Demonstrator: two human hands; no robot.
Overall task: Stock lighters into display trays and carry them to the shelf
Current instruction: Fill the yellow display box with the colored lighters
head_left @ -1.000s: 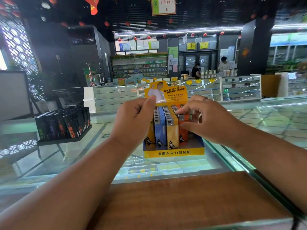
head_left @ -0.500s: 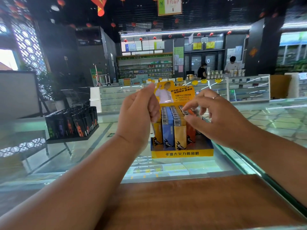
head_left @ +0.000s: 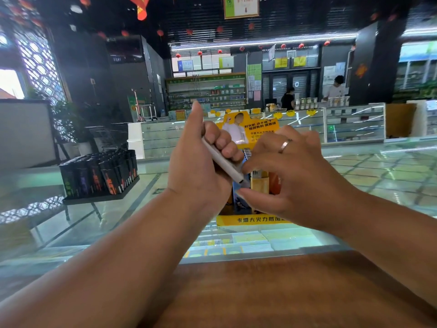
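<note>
The left grip (head_left: 201, 171) is clamped on a white lighter (head_left: 224, 165), tilted above the yellow tray (head_left: 250, 220) on the tabletop (head_left: 118, 216), likely for slotting in. The right grip (head_left: 290, 176) curls at the lighter's lower end; I cannot tell whether it pinches.

- white lighter (head_left: 222, 162): plain white body, silvery tip.
- display tray (head_left: 250, 220): yellow front and yellow back card, both with black lettering; the card also has a printed figure in white.
- tray lighters (head_left: 259, 185): blue, yellow and orange.
- black lighters (head_left: 99, 172): orange, purple and green markings, on a black stand (head_left: 94, 200).
- desk (head_left: 378, 176): green-tinted glass.
- board (head_left: 283, 292): brown wood grain.
- ring (head_left: 285, 145): silver.
</note>
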